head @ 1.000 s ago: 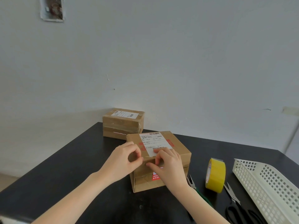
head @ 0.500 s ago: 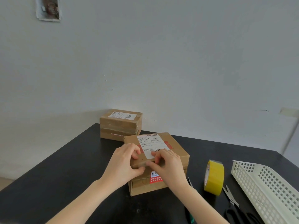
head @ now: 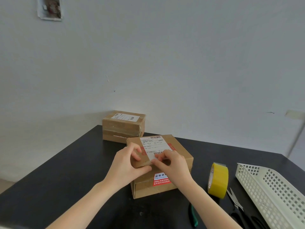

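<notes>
The near box (head: 148, 190) is sitting on the black table (head: 66, 179). Its lid (head: 179, 146) is lifting higher than 1 second ago, so it is opening. The left hand (head: 127, 164) and right hand (head: 174, 164) are pinching its front edge.

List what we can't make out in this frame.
Head view only.
Front lid edge of near box: covered by left hand and right hand.
Text on shipping label: too small.
Right part of red sticker: behind right wrist.
Upper end of green-handled tool: under right forearm.
Handles of scissors: cut by bottom edge.
Part of white basket: cut by right edge.
</notes>
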A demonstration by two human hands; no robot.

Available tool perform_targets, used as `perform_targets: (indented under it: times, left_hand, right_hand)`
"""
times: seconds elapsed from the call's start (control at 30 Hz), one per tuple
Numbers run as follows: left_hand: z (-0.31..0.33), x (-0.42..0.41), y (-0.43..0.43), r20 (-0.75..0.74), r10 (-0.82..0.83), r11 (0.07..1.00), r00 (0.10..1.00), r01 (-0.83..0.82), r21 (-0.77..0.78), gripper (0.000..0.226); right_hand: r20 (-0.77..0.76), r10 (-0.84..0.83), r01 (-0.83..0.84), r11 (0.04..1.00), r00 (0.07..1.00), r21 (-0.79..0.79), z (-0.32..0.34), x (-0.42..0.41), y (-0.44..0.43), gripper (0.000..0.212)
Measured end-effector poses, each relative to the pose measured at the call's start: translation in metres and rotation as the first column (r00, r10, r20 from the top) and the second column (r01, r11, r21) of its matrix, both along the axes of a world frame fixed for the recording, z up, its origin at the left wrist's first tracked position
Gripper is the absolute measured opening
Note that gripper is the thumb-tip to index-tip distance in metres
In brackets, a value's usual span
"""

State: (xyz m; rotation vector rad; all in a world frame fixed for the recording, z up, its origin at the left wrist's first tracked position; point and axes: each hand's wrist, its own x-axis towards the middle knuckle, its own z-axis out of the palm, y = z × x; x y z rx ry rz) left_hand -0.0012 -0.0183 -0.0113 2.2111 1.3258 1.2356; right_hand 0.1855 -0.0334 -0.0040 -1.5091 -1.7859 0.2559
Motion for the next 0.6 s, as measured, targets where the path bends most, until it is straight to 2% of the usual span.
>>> perform_targets:
  times: [0.07,0.17,0.37,0.6]
  left_hand:
    - [0.002,0.000,0.002,0.081,-0.007,0.999,0.997,0.011,-0.046,0.045]
    - [-0.002,0.001,0.007,0.101,0.003,0.998,0.995,0.003,-0.062,0.050]
    - [-0.010,0.007,0.017,0.238,0.045,0.926,0.970,0.049,-0.375,0.069]
    - [-0.008,0.007,0.029,0.194,0.113,0.925,0.974,-0.031,-0.379,0.059]
  right_hand:
    - [-0.001,-0.005,0.005,1.000,1.000,0.000,0.000,-0.001,0.000,0.020]
    - [0.005,-0.022,0.022,1.000,1.000,0.021,0.000,-0.004,0.001,0.027]
    - [0.038,-0.073,0.072,0.997,0.997,0.034,-0.001,-0.009,0.005,0.021]
    - [0.018,-0.108,0.107,0.994,0.994,0.028,0.000,-0.013,0.013,0.029]
